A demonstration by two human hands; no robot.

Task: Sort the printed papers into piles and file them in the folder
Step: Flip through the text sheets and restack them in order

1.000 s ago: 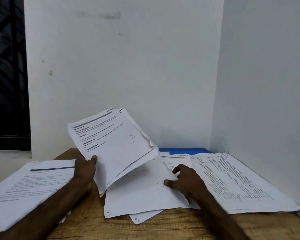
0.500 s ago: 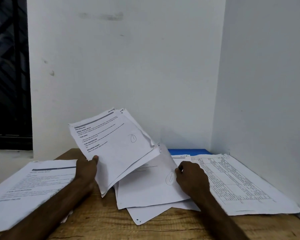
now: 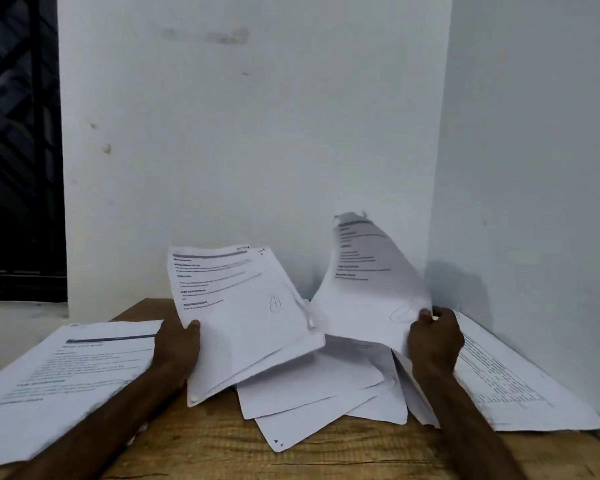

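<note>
Wooden table (image 3: 222, 452) fills the bottom of the frame, with bare wood showing at the lower centre. Both forearms enter from the bottom edge, one on each side.

Loose sheets (image 3: 312, 393): lower centre, flat on the table, fanned and overlapping at odd angles, mostly blank faces up. They lie between the two forearms.

Left pile (image 3: 66, 375): lower left, flat on the table, printed text with a dark header bar on top. Its near corner runs past the left edge of the frame.

Right pile (image 3: 510, 382): lower right, flat against the side wall, top page printed with a dense grid.

Left hand (image 3: 177, 348): centre left, grips the held stack (image 3: 243, 317) at its lower left edge, thumb pressed on the front page, fingers hidden behind. The stack has several pages and is tilted up off the table with the text facing the camera. There is a pen loop on the lower part of the front page.

Right hand (image 3: 433, 344): centre right, fingers curled over the lower right edge of the lifted sheet (image 3: 364, 289), pinching it. The sheet is a single page, bowed, its top corner rising to the middle of the frame, with a penned oval just beside the fingers. Its lower edge touches the loose sheets.

Behind: white walls meeting in a corner at upper right, and a dark window grille (image 3: 18, 133) at upper left
</note>
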